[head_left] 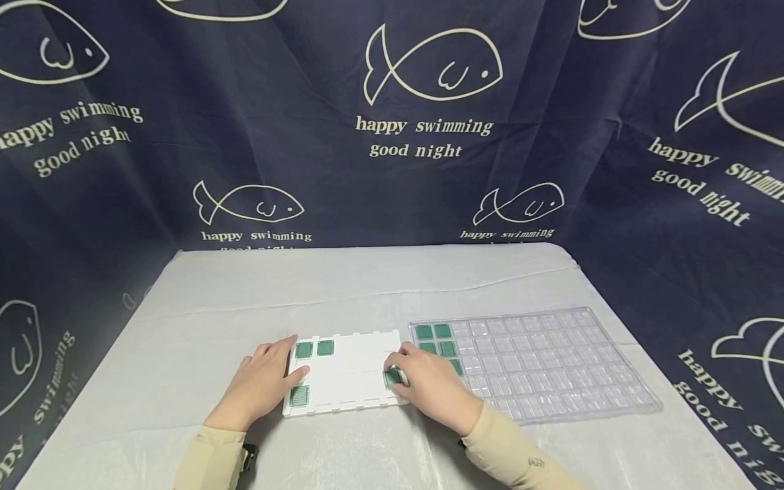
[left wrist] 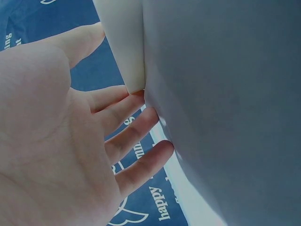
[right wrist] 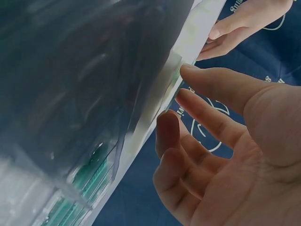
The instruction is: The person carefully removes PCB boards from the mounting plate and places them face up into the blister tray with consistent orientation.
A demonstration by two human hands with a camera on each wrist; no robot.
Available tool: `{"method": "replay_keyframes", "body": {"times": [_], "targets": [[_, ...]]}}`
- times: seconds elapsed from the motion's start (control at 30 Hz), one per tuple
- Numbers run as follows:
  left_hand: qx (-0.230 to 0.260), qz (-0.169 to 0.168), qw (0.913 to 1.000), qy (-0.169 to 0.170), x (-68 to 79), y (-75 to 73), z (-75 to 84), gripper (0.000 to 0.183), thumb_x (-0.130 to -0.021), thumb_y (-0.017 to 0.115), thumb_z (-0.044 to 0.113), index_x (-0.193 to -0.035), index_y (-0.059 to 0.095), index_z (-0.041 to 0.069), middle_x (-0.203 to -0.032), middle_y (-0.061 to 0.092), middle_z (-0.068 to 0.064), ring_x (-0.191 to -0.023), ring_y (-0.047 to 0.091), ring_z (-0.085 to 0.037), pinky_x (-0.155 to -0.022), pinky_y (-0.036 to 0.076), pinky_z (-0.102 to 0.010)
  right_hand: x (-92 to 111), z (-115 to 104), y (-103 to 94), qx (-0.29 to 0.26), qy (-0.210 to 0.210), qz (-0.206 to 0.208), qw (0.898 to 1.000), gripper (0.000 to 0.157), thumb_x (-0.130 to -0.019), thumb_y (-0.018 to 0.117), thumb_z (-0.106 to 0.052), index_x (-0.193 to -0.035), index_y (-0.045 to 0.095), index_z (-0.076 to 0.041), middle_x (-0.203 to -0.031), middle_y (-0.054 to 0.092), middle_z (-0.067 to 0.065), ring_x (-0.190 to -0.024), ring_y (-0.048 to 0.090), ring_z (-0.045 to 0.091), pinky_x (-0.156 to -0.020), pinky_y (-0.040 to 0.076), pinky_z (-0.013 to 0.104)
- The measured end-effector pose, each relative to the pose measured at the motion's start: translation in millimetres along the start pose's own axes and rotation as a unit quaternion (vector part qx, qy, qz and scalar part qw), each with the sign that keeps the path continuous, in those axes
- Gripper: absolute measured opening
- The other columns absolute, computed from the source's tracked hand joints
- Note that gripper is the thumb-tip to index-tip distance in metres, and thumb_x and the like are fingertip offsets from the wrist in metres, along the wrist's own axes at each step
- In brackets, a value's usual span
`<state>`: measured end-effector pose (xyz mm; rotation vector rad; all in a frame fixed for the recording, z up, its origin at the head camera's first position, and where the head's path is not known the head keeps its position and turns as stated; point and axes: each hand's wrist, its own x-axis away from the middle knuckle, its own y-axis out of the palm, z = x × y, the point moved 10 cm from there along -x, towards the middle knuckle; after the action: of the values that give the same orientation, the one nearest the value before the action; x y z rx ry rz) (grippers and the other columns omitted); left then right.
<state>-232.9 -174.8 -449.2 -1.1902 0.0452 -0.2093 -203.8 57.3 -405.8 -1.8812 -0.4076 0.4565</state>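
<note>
A white panel with notched edges [head_left: 355,361] lies on the table. Small green square circuit boards sit on it: two near the far left corner [head_left: 325,348] and one at the near left corner [head_left: 299,396]. My left hand [head_left: 260,381] rests along the panel's left edge, thumb extended over the top; in the left wrist view its fairly straight fingers [left wrist: 134,136] touch the panel's side. At the panel's right end, my right hand [head_left: 435,388] pinches another green circuit board [head_left: 391,379] between thumb and fingers, close over the surface.
To the right lies a clear plastic compartment tray [head_left: 597,316], its left columns holding several green circuit boards [head_left: 442,331]. The right forearm reaches over the tray's near left corner. A dark blue printed curtain [head_left: 429,190] hangs around the white-covered table [head_left: 233,286].
</note>
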Motion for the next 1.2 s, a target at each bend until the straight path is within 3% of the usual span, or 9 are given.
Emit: {"method": "replay_keyframes", "body": {"times": [0.27,1.2], "targets": [[0.002,-0.002,1.0,-0.001,-0.1,-0.1,0.2,0.071,-0.1,0.062,0.042,-0.154,0.04,0.002,-0.155,0.049,-0.019,-0.137,0.047,-0.043,-0.108,0.04,-0.062,2.7,9.0,0.7,0.002,0.018,-0.008,1.0,0.026,-0.085,0.082,-0.019,-0.109,0.073,-0.015,-0.097,0.064,0.0,-0.062,0.043,0.004,-0.046,0.036,0.018],[0.0,-0.001,1.0,0.001,0.9,-2.9,2.4,0.071,-0.1,0.062,0.042,-0.154,0.04,0.002,-0.154,0.05,-0.02,-0.137,0.047,-0.043,-0.108,0.041,-0.061,5.8,7.5,2.7,-0.001,0.016,-0.018,1.0,0.028,-0.084,0.083,-0.024,-0.109,0.073,-0.017,-0.096,0.064,-0.002,-0.063,0.044,0.003,-0.047,0.036,0.019]]}}
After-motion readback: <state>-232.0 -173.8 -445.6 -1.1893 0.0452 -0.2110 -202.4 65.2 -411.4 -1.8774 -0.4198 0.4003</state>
